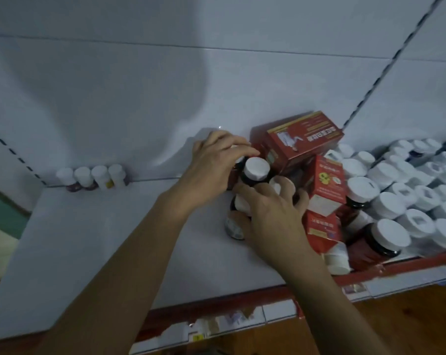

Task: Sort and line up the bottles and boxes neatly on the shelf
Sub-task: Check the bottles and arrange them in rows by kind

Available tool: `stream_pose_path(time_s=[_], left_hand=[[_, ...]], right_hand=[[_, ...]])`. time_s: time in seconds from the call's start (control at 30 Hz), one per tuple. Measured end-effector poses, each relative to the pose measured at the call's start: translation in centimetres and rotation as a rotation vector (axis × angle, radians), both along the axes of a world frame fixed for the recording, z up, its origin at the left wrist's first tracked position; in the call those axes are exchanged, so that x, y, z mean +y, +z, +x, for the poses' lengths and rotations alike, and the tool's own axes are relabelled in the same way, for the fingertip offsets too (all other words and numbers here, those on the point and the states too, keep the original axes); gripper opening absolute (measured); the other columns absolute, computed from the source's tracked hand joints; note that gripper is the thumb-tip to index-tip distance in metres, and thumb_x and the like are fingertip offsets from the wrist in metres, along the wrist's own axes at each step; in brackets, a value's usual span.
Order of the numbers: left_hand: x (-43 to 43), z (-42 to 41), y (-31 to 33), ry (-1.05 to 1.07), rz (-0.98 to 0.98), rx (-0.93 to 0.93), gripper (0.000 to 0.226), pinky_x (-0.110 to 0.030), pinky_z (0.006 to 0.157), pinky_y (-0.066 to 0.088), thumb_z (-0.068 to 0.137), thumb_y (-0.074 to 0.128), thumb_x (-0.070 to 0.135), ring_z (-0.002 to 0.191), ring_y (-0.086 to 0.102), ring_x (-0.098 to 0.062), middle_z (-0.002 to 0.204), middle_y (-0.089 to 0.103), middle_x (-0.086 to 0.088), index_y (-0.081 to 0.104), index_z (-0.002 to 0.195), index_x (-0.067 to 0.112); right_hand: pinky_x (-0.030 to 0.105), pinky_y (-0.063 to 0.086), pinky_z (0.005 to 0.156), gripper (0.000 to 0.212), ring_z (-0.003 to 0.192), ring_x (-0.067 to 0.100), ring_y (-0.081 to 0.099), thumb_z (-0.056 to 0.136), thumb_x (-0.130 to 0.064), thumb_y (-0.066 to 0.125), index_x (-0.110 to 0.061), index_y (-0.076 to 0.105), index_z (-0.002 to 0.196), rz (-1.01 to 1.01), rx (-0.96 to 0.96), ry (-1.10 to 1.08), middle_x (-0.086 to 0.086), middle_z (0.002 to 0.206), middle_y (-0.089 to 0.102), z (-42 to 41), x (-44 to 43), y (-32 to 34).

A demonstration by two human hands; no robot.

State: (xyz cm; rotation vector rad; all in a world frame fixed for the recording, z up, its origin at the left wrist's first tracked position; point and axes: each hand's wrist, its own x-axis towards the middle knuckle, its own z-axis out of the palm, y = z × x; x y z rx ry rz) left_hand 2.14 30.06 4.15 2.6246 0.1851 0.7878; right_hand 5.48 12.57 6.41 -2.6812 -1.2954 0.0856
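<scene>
At mid-shelf, both hands meet over a small cluster of bottles. The left hand comes in from the left w/ fingers curled over a dark bottle that has a white cap, gripping it near the top. That bottle stands upright.

The right hand is just in front, fingers spread & bent round the cluster, holding it. One cap shows btw two fingers, & a tipped bottle lies on its side by the thumb.

Just right of the hands, touching the pile, are red boxes. A big box sits tilted at the back, on top of the others. A mid box leans in front of it, & a low box is nearer the front edge.

Further right, a crowd of white-capped bottles packs that end of the shelf, some tipped over.

Far left, well apart from the hands, a row of four small bottles stands vs the back panel.

Labels line the red front edge.
</scene>
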Motion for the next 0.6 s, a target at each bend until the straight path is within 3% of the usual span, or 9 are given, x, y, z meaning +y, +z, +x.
stream_pose_path(time_s=[0.07, 0.13, 0.23, 0.3, 0.43, 0.5, 0.6], left_hand=[[0.2, 2.2, 0.7, -0.08, 0.014, 0.136, 0.031, -0.041, 0.096, 0.03, 0.095, 0.06, 0.028, 0.125, 0.041, -0.016, 0.129, 0.059, 0.014, 0.067, 0.125, 0.034], [0.2, 3.7, 0.6, -0.111, 0.053, 0.264, 0.029, -0.035, 0.091, 0.023, 0.093, 0.068, 0.04, 0.126, 0.036, -0.013, 0.127, 0.058, 0.014, 0.065, 0.122, 0.038], [0.3, 4.4, 0.3, -0.092, 0.088, 0.309, 0.031, -0.047, 0.097, 0.03, 0.085, 0.074, 0.039, 0.124, 0.039, -0.013, 0.118, 0.061, 0.013, 0.062, 0.114, 0.039], [0.4, 3.7, 0.5, -0.075, 0.001, 0.267, 0.036, -0.051, 0.101, 0.032, 0.081, 0.077, 0.036, 0.123, 0.043, -0.011, 0.117, 0.062, 0.013, 0.061, 0.114, 0.038], [-0.4, -0.7, 3.0, 0.06, -0.374, -0.034, 0.051, -0.029, 0.099, 0.047, 0.08, 0.081, 0.027, 0.117, 0.057, -0.004, 0.119, 0.06, 0.016, 0.053, 0.122, 0.034], [-2.0, -3.5, 4.8, 0.176, -0.454, -0.298, 0.049, -0.027, 0.091, 0.052, 0.085, 0.075, 0.016, 0.112, 0.059, -0.005, 0.119, 0.056, 0.007, 0.048, 0.125, 0.027], [-5.1, -8.1, 7.3, 0.286, -0.336, -0.598, 0.042, -0.026, 0.091, 0.049, 0.097, 0.057, 0.002, 0.111, 0.054, -0.015, 0.131, 0.049, -0.01, 0.035, 0.132, 0.01]], right_hand=[[0.067, 0.014, 0.112, 0.051, 0.141, 0.033, 0.018, 0.095, -0.046, 0.058, -0.043, 0.044, 0.144, 0.025, -0.018, 0.027, -0.005, 0.135, 0.054, 0.4, -0.1, -0.1], [0.07, 0.012, 0.113, 0.052, 0.141, 0.034, 0.018, 0.094, -0.046, 0.061, -0.042, 0.046, 0.144, 0.046, -0.017, 0.058, -0.004, 0.14, 0.053, 0.9, -0.3, -0.2], [0.07, 0.011, 0.113, 0.053, 0.144, 0.034, 0.021, 0.091, -0.048, 0.066, -0.041, 0.051, 0.141, 0.081, -0.003, 0.095, -0.005, 0.142, 0.054, 1.3, -0.6, -0.3], [0.07, 0.007, 0.112, 0.056, 0.147, 0.033, 0.019, 0.091, -0.048, 0.066, -0.043, 0.047, 0.143, 0.108, 0.002, 0.129, -0.007, 0.145, 0.052, 1.7, -0.7, -0.5], [0.073, 0.006, 0.113, 0.071, 0.146, 0.032, 0.023, 0.089, -0.048, 0.07, -0.042, 0.037, 0.151, 0.18, 0.041, 0.198, -0.006, 0.138, 0.058, 2.6, -1.0, -0.7], [0.072, 0.01, 0.114, 0.07, 0.142, 0.03, 0.03, 0.085, -0.046, 0.075, -0.036, 0.045, 0.147, 0.27, 0.067, 0.252, -0.005, 0.133, 0.062, 2.8, -1.5, -1.0], [0.052, 0.038, 0.107, 0.057, 0.122, 0.02, 0.052, 0.08, -0.04, 0.082, -0.027, 0.06, 0.131, 0.637, 0.2, 0.298, -0.005, 0.121, 0.065, 2.9, -2.7, -0.6]])
